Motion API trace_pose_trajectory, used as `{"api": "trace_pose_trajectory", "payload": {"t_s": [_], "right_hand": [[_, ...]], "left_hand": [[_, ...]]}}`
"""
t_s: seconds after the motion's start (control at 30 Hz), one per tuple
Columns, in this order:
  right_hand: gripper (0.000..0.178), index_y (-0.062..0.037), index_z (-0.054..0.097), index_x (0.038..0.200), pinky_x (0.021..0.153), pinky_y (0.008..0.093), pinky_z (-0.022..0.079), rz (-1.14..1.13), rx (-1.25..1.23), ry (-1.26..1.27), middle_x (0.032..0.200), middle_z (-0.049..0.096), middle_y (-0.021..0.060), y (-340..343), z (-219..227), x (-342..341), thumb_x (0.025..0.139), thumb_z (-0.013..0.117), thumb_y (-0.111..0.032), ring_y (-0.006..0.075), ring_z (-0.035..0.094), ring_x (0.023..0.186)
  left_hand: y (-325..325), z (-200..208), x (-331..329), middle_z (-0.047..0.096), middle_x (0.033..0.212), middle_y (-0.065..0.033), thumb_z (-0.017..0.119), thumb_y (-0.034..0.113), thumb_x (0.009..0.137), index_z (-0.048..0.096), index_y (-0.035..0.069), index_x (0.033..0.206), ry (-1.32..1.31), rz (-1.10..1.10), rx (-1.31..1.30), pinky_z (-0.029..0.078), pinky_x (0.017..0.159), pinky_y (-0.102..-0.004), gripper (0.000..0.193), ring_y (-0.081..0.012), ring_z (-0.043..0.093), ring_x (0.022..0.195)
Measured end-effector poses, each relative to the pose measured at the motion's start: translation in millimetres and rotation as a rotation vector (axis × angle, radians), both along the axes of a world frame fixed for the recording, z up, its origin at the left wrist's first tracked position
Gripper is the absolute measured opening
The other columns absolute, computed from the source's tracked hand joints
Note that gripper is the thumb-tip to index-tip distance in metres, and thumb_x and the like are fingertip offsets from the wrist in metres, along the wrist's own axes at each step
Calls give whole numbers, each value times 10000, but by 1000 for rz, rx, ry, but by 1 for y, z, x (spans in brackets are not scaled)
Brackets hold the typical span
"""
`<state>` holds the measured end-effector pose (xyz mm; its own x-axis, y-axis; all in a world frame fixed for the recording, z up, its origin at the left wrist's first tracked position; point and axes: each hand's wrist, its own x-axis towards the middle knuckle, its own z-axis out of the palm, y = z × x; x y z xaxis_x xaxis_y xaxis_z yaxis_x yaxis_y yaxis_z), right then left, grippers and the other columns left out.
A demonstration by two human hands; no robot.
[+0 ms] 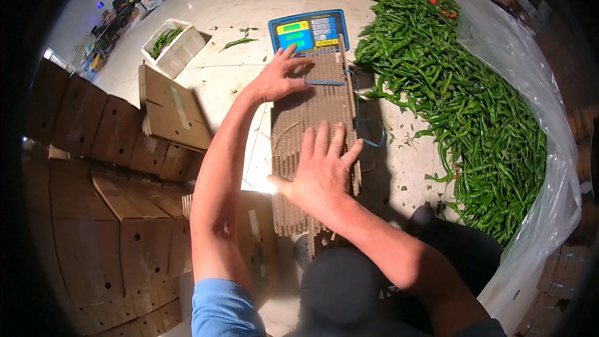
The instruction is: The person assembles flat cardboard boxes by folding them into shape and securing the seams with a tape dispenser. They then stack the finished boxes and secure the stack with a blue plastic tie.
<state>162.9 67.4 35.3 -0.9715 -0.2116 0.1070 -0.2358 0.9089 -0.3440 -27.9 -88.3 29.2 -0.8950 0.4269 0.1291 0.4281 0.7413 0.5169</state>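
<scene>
A bundle of flattened cardboard boxes (293, 125) lies in front of me with its corrugated edges facing up. A blue strap (324, 82) crosses its far part, and a loose loop of it hangs on the right side. My left hand (277, 80) is open at the far left of the bundle, fingers apart, its thumb close to the strap's left end. Whether it touches the strap, I cannot tell. Pressed flat on the near half, my right hand (324, 171) is open with fingers spread. Just beyond the bundle stands a blue digital scale display (309, 30) with lit green readouts.
Green chili peppers (449, 87) lie heaped along the right, edged by clear plastic sheeting (530, 75). Cardboard boxes (143, 243) are stacked on the left, with a flattened carton (175, 106) leaning there. A white crate (171, 50) holding peppers stands at the far left.
</scene>
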Motion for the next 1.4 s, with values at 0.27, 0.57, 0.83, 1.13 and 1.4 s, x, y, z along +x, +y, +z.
{"api": "trace_pose_trajectory", "payload": {"t_s": [0.27, 0.57, 0.83, 1.13, 1.4], "right_hand": [[1045, 67, 338, 1399, 1031, 727, 69, 8, -9, -50, 1474, 258, 262, 2, 3, -3, 710, 620, -667, 452, 144, 1381], [1038, 7, 324, 1432, 1029, 737, 80, 92, 90, -118, 1496, 250, 235, 21, 14, -1, 700, 634, -660, 453, 147, 1388], [1023, 60, 388, 1370, 1003, 751, 71, 56, -63, -71, 1448, 299, 270, 27, 0, -5, 703, 619, -680, 488, 172, 1360], [1040, 71, 417, 1344, 984, 757, 64, 66, -59, -34, 1424, 315, 283, 27, -1, -10, 704, 565, -735, 508, 202, 1333], [1015, 56, 474, 1263, 990, 747, 112, 13, -79, -30, 1380, 349, 280, 42, -2, -16, 595, 704, -672, 507, 257, 1300]], "left_hand": [[14, 7, -3, 631, 1139, -110, 675, 198, 788, 721, 128, 953, 162, -32, 15, 334, 1077, -464, 185, -310, 541, 1142], [70, 24, -18, 673, 809, -159, 655, 204, 791, 713, 101, 894, 134, -9, -100, 513, 672, -431, 157, -341, 650, 774], [94, 30, -49, 657, 968, -105, 637, 98, 715, 703, 98, 967, 189, -336, -260, 525, 774, -395, 261, -328, 631, 869], [43, -14, -146, 678, 828, -179, 565, 148, 748, 698, 83, 884, 81, -9, -243, 532, 709, -424, 201, -341, 667, 804], [-74, 6, -177, 674, 729, -113, 537, 72, 788, 699, 47, 807, -426, 469, -209, 465, 477, -352, 165, -221, 641, 600]]}}
